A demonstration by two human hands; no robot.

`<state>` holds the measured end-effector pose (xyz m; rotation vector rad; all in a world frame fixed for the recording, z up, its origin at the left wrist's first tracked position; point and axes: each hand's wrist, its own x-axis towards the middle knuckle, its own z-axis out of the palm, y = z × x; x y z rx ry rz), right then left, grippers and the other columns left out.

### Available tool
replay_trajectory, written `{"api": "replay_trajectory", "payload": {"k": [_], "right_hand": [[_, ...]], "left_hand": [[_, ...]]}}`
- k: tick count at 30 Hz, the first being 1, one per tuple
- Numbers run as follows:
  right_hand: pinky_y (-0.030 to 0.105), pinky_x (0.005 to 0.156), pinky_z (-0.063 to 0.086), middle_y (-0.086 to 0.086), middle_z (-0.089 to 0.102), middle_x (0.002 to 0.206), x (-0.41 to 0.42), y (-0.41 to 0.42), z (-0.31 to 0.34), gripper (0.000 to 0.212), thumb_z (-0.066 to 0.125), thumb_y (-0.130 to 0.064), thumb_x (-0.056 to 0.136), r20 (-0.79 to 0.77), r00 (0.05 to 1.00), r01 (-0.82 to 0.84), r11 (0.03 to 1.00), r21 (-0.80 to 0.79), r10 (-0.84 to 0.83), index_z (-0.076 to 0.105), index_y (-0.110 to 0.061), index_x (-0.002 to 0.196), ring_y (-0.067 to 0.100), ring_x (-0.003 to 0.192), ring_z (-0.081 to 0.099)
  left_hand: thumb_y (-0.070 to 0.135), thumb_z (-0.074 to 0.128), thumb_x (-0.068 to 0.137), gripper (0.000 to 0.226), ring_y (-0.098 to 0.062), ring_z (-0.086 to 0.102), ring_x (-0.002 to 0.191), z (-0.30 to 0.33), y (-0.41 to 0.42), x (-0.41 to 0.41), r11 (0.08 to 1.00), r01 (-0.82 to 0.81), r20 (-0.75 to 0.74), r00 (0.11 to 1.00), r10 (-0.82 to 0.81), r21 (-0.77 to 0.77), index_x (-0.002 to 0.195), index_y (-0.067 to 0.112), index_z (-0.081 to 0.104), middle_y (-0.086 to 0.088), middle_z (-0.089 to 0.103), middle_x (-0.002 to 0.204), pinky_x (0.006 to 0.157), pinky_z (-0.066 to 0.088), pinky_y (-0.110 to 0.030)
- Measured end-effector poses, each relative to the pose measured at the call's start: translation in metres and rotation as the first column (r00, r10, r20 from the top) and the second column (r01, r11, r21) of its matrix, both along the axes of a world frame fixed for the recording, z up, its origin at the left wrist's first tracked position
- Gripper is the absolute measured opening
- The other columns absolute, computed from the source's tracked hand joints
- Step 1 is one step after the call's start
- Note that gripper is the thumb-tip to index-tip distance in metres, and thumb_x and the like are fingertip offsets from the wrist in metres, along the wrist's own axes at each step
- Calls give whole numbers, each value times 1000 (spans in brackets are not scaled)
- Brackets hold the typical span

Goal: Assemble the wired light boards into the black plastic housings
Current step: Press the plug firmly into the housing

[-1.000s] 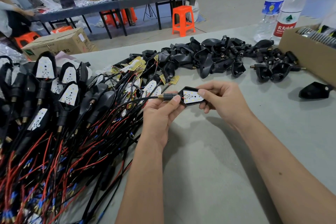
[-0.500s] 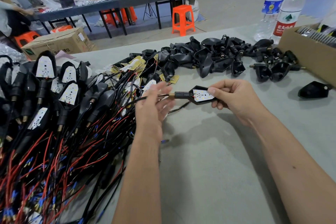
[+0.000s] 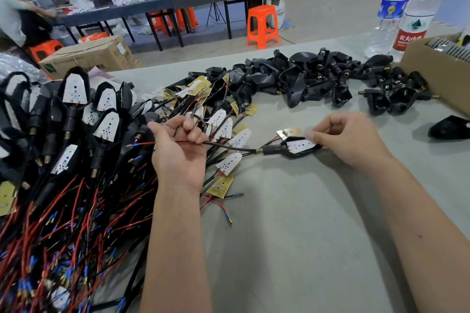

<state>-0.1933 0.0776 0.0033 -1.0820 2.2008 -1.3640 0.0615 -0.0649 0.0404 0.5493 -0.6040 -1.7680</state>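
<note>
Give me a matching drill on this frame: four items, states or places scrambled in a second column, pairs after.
Items:
1. left hand
2. right hand
3. pile of empty black housings
4. orange stool

States or places:
A. on the floor beyond the table
B. grips the housing with a white light board in it
C. heaped at the far side of the table
D. palm up, fingers curled round the cable

Pairs: 1-D, 2-B, 3-C, 4-A
</note>
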Motion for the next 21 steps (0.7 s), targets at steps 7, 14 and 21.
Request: {"api": "replay_trajectory", "payload": {"k": [7, 14, 21], "right_hand": [[43, 89, 37, -8, 69, 106, 92, -39, 15, 37, 55, -57, 94, -662, 741, -190, 981, -37, 118, 76, -30, 107, 26, 108, 51], [39, 85, 20, -22, 71, 96, 133, -59, -14, 29, 58, -51, 93, -699, 683, -257, 965, 41, 212, 80, -33, 87, 21, 109, 48], [42, 89, 22, -24, 71, 99, 127, -51, -5, 34, 52, -55, 94, -717, 654, -264, 961, 82, 241, 80, -37, 86, 19, 111, 46]], "left_hand": [[50, 26, 110, 53, -9, 30, 51, -1, 0, 3, 991, 133, -86, 987, -134, -12, 75, 18, 48, 6, 36, 60, 47, 32, -20], [54, 21, 109, 55, -10, 8, 49, 1, 2, 2, 970, 244, -16, 970, -244, -4, 68, 21, 35, 8, 18, 56, 43, 15, -23], [58, 17, 108, 56, -12, 3, 50, 1, 2, 2, 981, 185, -1, 983, -185, 51, 67, 22, 30, 8, 16, 52, 42, 10, -23]]}}
